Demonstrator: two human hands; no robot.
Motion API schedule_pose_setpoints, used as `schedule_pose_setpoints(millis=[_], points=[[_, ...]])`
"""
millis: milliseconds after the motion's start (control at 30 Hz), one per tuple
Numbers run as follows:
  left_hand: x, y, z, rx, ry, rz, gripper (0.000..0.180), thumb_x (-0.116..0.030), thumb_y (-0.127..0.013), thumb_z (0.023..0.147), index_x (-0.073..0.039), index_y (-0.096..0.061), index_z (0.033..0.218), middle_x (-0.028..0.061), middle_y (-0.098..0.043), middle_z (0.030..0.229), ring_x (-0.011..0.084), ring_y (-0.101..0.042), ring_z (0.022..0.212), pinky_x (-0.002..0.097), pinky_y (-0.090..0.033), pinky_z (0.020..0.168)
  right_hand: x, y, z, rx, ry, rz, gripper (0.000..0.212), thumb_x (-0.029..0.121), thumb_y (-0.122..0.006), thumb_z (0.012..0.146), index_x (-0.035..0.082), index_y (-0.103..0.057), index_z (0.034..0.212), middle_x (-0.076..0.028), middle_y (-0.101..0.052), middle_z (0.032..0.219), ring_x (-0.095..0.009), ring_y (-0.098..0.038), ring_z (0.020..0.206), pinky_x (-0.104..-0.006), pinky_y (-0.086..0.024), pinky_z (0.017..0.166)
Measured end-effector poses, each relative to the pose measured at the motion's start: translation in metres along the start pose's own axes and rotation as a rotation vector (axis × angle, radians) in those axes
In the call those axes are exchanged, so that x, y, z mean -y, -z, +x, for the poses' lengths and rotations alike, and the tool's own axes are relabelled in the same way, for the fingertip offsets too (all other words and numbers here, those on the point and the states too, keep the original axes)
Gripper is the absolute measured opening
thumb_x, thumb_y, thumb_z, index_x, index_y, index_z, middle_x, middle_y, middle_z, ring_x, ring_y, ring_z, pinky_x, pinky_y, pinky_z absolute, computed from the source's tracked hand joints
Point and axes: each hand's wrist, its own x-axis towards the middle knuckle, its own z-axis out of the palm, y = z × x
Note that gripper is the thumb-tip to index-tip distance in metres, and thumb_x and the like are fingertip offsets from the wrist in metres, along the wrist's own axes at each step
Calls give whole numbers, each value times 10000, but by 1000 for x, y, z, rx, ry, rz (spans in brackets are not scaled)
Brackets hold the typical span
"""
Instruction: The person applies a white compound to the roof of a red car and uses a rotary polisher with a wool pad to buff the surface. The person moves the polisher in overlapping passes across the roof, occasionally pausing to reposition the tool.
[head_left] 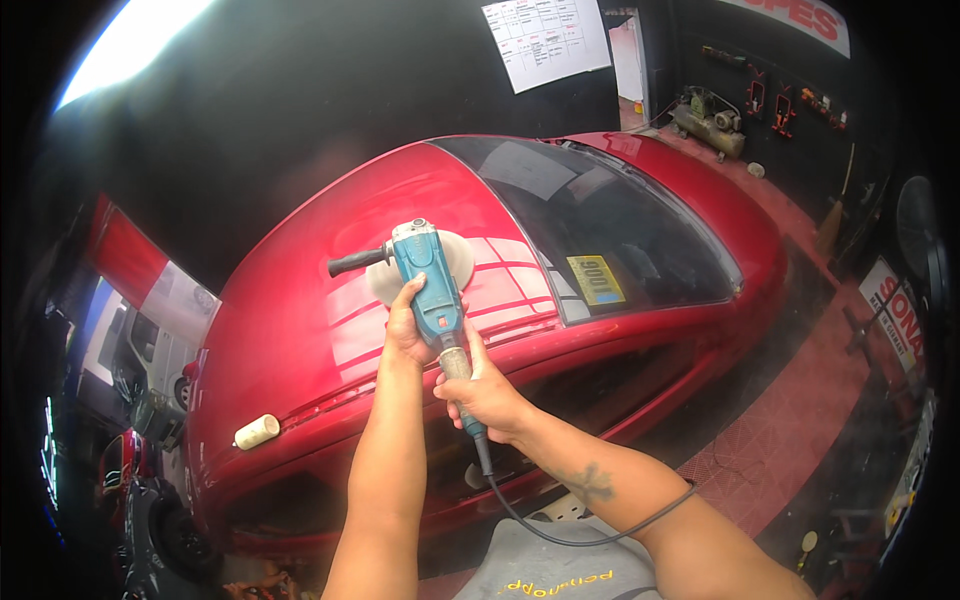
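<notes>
A teal car polisher [428,275] with a round pale pad [458,258] lies against the red roof of a car [350,235]. My left hand [408,325] is closed around the polisher's body, just below its head. Further back, my right hand [485,390] grips the rear handle, where the dark power cord [545,538] comes out and loops over my right forearm. The black side handle [357,262] sticks out to the left with no hand on it. Part of the pad is hidden under the tool.
A cream bottle [257,432] lies on the roof's near left edge. The dark windshield [600,225] carries a yellow sticker [596,280]. An air compressor [708,125] stands at the far right, and a white paper sheet [548,40] hangs on the dark wall.
</notes>
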Motion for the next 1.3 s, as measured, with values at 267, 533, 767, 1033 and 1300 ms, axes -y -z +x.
schedule_pose_setpoints(millis=[267,533,767,1033,1300], points=[[-18,16,-26,-87,-92,-35,653,-473,-725,971,41,-614,1358,257,-739,1144,397,-770,994,501,-666,879,-4,-13,12,111,-51,-21,1260,-29,-687,913,280,209,1743,-145,-644,969,-160,-621,581,-335,-523,486],[-47,79,-81,-72,-262,-74,671,-482,-690,1001,27,-557,1418,265,-711,1192,418,-755,1056,536,-667,902,-34,-55,34,228,-147,-84,1246,-50,-675,914,272,189,1752,-106,-629,924,-154,-608,587,-333,-509,486],[-17,80,-102,-84,-384,-85,700,-506,-688,999,31,-545,1424,273,-695,1239,410,-727,1106,537,-657,900,-25,-44,13,250,-208,-271,1190,-39,-686,912,244,84,1774,-114,-637,904,-158,-620,582,-341,-504,480],[75,-15,-55,33,-96,-175,686,-477,-700,993,65,-563,1391,251,-720,1229,394,-755,1071,526,-656,911,-10,32,-74,39,-87,-170,1221,-76,-694,921,355,76,1766,-100,-603,1043,-144,-620,603,-331,-530,490],[128,-94,-7,86,42,-49,673,-406,-743,972,56,-533,1413,223,-712,1124,376,-755,1019,510,-665,930,12,89,-117,-88,49,16,1206,-81,-680,930,330,91,1762,-84,-595,1053,-141,-623,614,-322,-532,496]])
